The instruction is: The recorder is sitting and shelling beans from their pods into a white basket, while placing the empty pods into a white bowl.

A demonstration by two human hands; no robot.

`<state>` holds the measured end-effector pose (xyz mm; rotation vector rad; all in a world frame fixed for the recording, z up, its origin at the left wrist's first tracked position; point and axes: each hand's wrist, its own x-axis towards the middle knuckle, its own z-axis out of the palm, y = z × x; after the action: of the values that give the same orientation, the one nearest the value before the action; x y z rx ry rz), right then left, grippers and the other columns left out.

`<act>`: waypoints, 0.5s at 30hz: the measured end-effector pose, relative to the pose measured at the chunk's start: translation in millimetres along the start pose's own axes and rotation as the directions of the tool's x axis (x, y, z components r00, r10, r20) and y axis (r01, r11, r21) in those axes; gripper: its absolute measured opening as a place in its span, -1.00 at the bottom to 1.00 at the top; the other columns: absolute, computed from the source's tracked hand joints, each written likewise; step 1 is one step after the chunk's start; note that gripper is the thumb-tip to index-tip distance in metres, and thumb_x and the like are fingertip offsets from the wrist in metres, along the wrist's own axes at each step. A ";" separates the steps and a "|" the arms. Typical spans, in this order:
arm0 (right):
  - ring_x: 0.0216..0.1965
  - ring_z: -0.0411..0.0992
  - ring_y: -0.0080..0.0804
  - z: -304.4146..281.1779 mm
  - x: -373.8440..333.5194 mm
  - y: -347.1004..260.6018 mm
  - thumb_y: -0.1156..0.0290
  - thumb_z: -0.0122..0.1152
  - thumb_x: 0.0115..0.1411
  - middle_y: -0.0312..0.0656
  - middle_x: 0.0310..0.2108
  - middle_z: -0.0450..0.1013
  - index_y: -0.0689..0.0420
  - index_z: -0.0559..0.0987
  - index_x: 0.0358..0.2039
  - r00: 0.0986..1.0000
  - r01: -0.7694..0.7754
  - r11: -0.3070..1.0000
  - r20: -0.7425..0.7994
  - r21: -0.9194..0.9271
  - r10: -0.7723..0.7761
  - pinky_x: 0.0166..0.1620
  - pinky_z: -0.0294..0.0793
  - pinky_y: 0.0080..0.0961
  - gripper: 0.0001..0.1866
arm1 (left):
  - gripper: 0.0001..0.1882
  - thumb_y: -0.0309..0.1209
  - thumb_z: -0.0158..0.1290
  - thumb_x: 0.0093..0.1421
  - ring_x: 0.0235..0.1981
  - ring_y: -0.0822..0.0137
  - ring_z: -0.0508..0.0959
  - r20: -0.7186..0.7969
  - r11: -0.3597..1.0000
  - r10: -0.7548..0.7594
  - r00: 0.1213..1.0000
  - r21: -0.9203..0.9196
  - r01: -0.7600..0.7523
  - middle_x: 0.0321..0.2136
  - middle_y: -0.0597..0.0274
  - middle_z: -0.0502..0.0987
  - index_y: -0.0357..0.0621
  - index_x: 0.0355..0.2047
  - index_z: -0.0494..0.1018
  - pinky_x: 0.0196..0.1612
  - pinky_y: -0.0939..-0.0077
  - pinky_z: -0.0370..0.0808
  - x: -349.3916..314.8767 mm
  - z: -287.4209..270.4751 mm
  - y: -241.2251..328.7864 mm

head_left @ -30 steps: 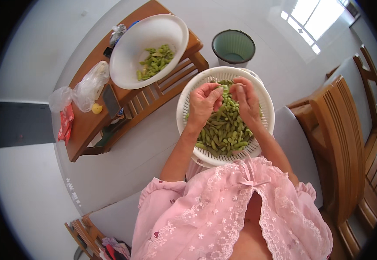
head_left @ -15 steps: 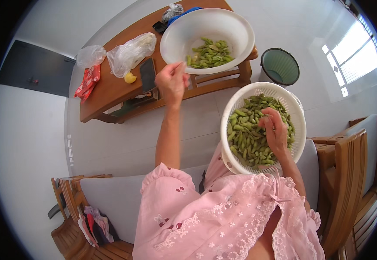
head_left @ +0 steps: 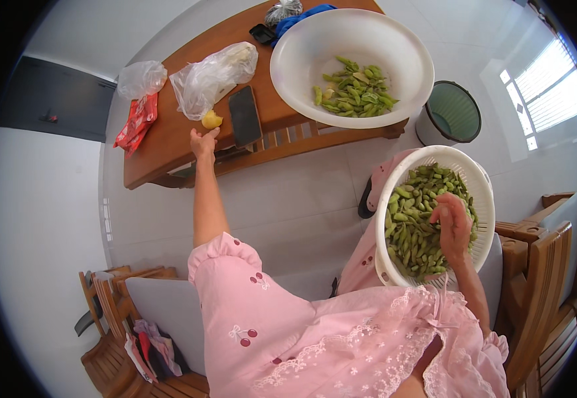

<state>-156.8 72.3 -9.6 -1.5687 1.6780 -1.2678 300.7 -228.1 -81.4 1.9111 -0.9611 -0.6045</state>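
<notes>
My left hand (head_left: 204, 142) is stretched out to the near edge of the wooden table, fingers apart. Just beyond its fingertips lies a small yellow piece of food (head_left: 211, 119), perhaps a bitten fruit or bun; whether they touch is hard to make out. Over my lap sits a white slotted plastic basket (head_left: 482, 192) full of green edamame pods (head_left: 413, 222). Above the pods hovers my right hand (head_left: 455, 225), its fingers loosely bent and slightly apart, with nothing visible in them. More pods (head_left: 361, 93) lie in a large white basin (head_left: 291, 66) on the table.
On the wooden table (head_left: 162, 156) are a dark phone (head_left: 244, 116), clear plastic bags (head_left: 212, 76) and a red packet (head_left: 137, 123). A green bin (head_left: 449, 113) stands on the floor right of the table. Wooden chair arms (head_left: 533, 285) flank the grey seat.
My left hand has moved left and down from beside the basin to the yellow food, its fingers opening from a pinch. My right hand stays over the basket. The view has shifted left.
</notes>
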 end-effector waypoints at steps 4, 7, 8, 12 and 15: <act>-0.62 0.30 -0.56 0.6 0.6 -2.4 0.41 -0.16 0.18 -0.25 -0.63 0.32 0.24 0.37 -0.26 0.999 -0.042 0.999 -0.019 0.022 0.043 -0.49 0.25 -0.66 -0.80 | -0.27 -0.50 0.17 -0.16 -0.43 0.41 0.44 0.236 0.989 0.034 0.971 -0.148 0.001 -0.26 0.13 0.39 -0.18 0.02 0.05 -0.59 0.59 0.38 14.7 -2.9 4.4; -0.61 0.30 -0.56 0.5 1.7 -4.1 0.43 -0.15 0.18 -0.25 -0.64 0.32 0.24 0.37 -0.27 0.998 -0.060 0.998 -0.009 0.020 0.060 -0.49 0.26 -0.65 -0.82 | -0.37 -0.49 0.19 -0.17 -0.48 0.44 0.43 0.319 0.998 0.069 0.945 -0.015 -0.068 -0.32 0.22 0.41 -0.07 -0.07 0.17 -0.61 0.63 0.36 16.0 -4.6 12.5; -0.61 0.30 -0.56 0.9 2.6 -6.0 0.43 -0.15 0.18 -0.25 -0.64 0.32 0.24 0.37 -0.27 0.998 -0.063 0.998 -0.013 0.017 0.063 -0.49 0.26 -0.65 -0.82 | -0.37 -0.49 0.19 -0.17 -0.48 0.44 0.43 0.323 0.998 0.070 0.944 -0.016 -0.069 -0.32 0.22 0.41 -0.07 -0.07 0.17 -0.61 0.63 0.36 15.5 -3.5 15.8; -0.62 0.30 -0.56 2.9 4.4 -9.4 0.48 -0.15 0.17 -0.25 -0.65 0.32 0.23 0.37 -0.28 1.000 -0.018 0.999 0.015 -0.030 0.019 -0.47 0.27 -0.65 -0.84 | -0.50 -0.47 0.21 -0.18 -0.60 0.51 0.40 0.299 0.994 0.019 0.954 0.098 -0.050 -0.44 0.30 0.42 -0.07 -0.18 0.29 -0.66 0.69 0.32 8.6 -1.2 25.6; -0.61 0.31 -0.57 3.9 3.8 -10.4 0.50 -0.16 0.17 -0.25 -0.66 0.32 0.23 0.38 -0.28 1.000 0.008 0.999 0.028 -0.049 -0.007 -0.47 0.28 -0.66 -0.85 | -0.51 -0.47 0.20 -0.16 -0.66 0.53 0.37 0.253 0.999 0.034 0.967 0.004 -0.036 -0.47 0.31 0.42 -0.13 -0.18 0.29 -0.68 0.70 0.30 -3.0 -6.2 18.4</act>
<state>-149.2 68.7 -1.3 -1.6155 1.6996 -1.2113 296.4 -228.2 -62.3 1.8497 -1.1564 -0.8392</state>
